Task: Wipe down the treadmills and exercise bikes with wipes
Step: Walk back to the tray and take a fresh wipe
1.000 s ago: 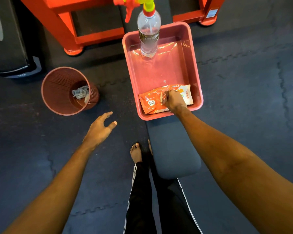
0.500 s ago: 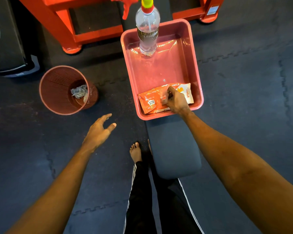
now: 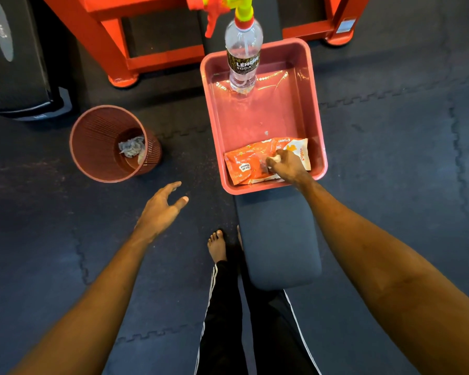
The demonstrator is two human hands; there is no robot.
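Observation:
An orange and white pack of wipes (image 3: 244, 165) lies at the near end of a pink plastic tub (image 3: 316, 109) that sits on a dark padded bench (image 3: 278, 239). My right hand (image 3: 286, 166) rests on the pack, and its fingertips pinch a small white tip of a wipe (image 3: 275, 158) at the pack's opening. A clear spray bottle (image 3: 243, 58) with a yellow and red trigger stands upright at the tub's far end. My left hand (image 3: 160, 209) hovers over the floor left of the bench, fingers spread and holding nothing.
A red mesh waste bin (image 3: 92, 142) with a crumpled used wipe (image 3: 132, 147) inside stands on the dark floor mats at left. A red metal equipment frame (image 3: 114, 44) crosses the top. A black machine base (image 3: 19, 63) sits far left. My bare foot (image 3: 217, 246) is beside the bench.
My right hand's fingers have shifted on the pack and now pinch a white wipe tip. The left hand has stayed almost still.

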